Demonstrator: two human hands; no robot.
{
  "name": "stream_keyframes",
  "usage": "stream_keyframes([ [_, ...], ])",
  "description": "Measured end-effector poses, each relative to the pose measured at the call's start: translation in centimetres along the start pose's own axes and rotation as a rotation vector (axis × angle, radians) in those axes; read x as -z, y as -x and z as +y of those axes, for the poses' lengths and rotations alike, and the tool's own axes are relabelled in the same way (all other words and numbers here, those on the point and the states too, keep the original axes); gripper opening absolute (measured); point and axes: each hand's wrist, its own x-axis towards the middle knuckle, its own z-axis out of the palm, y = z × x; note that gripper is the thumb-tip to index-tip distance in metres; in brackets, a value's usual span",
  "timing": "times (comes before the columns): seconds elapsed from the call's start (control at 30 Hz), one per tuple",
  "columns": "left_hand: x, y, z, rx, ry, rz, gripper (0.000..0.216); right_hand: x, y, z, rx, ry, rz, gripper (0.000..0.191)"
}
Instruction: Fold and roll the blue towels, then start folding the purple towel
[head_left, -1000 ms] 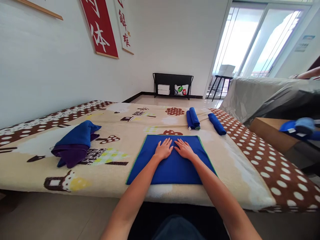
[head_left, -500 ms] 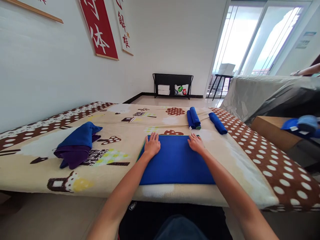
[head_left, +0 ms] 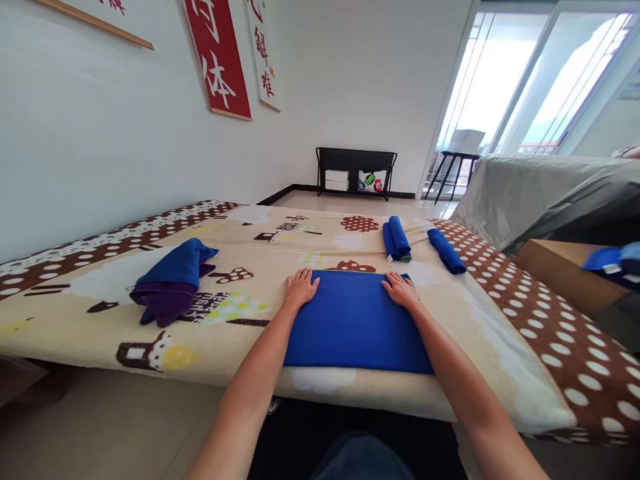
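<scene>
A blue towel (head_left: pixel 353 321) lies spread flat on the patterned blanket (head_left: pixel 260 260) near the bed's front edge. My left hand (head_left: pixel 301 287) rests on the towel's far left corner, fingers stretched flat. At the far right corner sits my right hand (head_left: pixel 400 290), fingers also flat and apart. Both hands hold nothing.
A heap of blue and purple cloths (head_left: pixel 173 283) lies to the left. Rolled blue towels (head_left: pixel 397 239) and another roll (head_left: pixel 447 251) lie beyond the flat towel. A grey covered bed (head_left: pixel 540 190) and a wooden box (head_left: pixel 565 273) stand at the right; a black rack (head_left: pixel 356 172) stands by the far wall.
My hands slid apart from the towel's middle out to its far corners, and the view shifted slightly left.
</scene>
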Motion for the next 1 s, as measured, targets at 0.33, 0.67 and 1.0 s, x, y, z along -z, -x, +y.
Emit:
stream_keyframes([
  [0.33, -0.3, 0.2, -1.3, 0.030, -0.036, 0.009, 0.066, 0.2, 0.5, 3.3, -0.094, 0.042, -0.028, 0.063],
  [0.67, 0.9, -0.2, 5.8, -0.124, -0.049, 0.033, 0.058, 0.8, -0.4, -1.6, 0.018, 0.042, 0.063, 0.056],
  [1.0, -1.9, -0.5, 10.8, -0.228, 0.037, -0.047, 0.058, -0.8, -0.4, -6.0, 0.142, -0.015, -0.009, 0.052],
])
